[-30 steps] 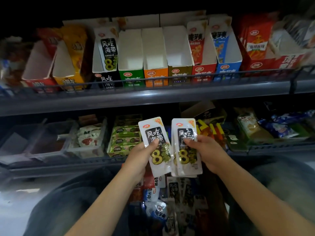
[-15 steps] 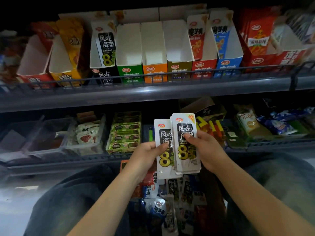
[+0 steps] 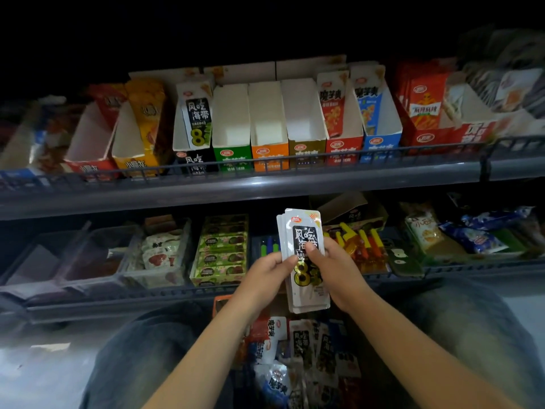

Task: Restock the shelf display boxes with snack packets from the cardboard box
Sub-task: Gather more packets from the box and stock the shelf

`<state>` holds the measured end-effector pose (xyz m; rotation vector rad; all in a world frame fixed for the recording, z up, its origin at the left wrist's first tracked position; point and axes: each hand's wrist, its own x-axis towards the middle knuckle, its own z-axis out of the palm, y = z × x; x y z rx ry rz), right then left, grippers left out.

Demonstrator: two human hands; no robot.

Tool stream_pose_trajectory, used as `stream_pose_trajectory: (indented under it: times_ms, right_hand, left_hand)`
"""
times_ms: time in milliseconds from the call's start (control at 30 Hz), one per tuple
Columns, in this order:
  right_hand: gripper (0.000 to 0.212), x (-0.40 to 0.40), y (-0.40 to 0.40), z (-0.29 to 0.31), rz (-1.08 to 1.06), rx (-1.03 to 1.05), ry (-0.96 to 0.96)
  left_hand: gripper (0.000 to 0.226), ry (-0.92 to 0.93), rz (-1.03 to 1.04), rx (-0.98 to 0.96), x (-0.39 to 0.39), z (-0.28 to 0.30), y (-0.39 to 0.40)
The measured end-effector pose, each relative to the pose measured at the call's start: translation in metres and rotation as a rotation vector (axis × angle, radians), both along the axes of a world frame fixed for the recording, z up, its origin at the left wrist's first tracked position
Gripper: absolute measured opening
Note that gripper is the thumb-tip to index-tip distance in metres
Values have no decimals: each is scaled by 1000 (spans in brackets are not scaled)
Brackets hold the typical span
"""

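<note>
Both hands, the left hand and right hand, are pinching a squared stack of snack packets below the black display box; the light, glossy, likely slippery sachets are best gripped across their flat faces.

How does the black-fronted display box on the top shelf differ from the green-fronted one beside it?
The black-fronted display box holds an upright white packet with a yellow 8; the green-fronted display box shows only its bare white inside. Their front panels differ, black against green. Both stand behind the top shelf rail, side by side, similar in shape.
</note>
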<state>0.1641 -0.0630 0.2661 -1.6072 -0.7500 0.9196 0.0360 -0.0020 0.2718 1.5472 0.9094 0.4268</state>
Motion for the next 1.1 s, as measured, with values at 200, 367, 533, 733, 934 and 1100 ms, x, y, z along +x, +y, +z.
stream_pose_trajectory:
  times_ms: [200,367,533,733,934,1100]
  right_hand:
    - [23,4,3,27,65,90,32]
    - [24,21,10,60,138,123,18]
    - [23,30,27,95,127,170,-368]
    - [24,44,46,118,91,196,-541]
    - [22,62,72,140,50,249,-482]
    - [14,63,105,158,44,287,-344]
  left_hand:
    - [27,-109,63,12,6,20,3]
    - [24,-220,142,-39,12,49,23]
    - [27,-228,200,-16,34,86,37]
    - [31,-242,265,-10,62,115,51]
    - [17,-189,297,189,83,141,70]
    - [13,-223,348,240,78,160,99]
